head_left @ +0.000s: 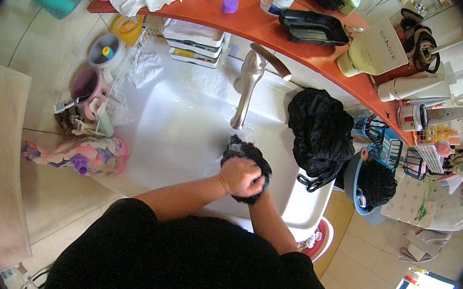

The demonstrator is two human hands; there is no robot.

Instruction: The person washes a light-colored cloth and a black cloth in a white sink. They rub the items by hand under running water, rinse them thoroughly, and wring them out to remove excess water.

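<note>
Under the metal faucet (250, 84), a bunched, wet black cloth (234, 148) is held over the white sink basin (176, 132). My left hand (242, 177) lies on top of the cloth, its fingers curled into a fist on the fabric. My right hand comes from below and is wrapped in the same cloth; most of it is hidden, with only its wrist (261, 205) showing plainly. Pale foam or water shows on the cloth's far end, close to the spout. A larger heap of black fabric (321, 132) rests on the sink's right rim.
An orange shelf (252, 15) with bottles and tubes curves along the far side. White stacked trays (191, 43) stand behind the basin. Left of it are a wire rack with cups (92, 91) and a floral bottle (79, 154). A blue basin (359, 187) holding dark fabric stands at right.
</note>
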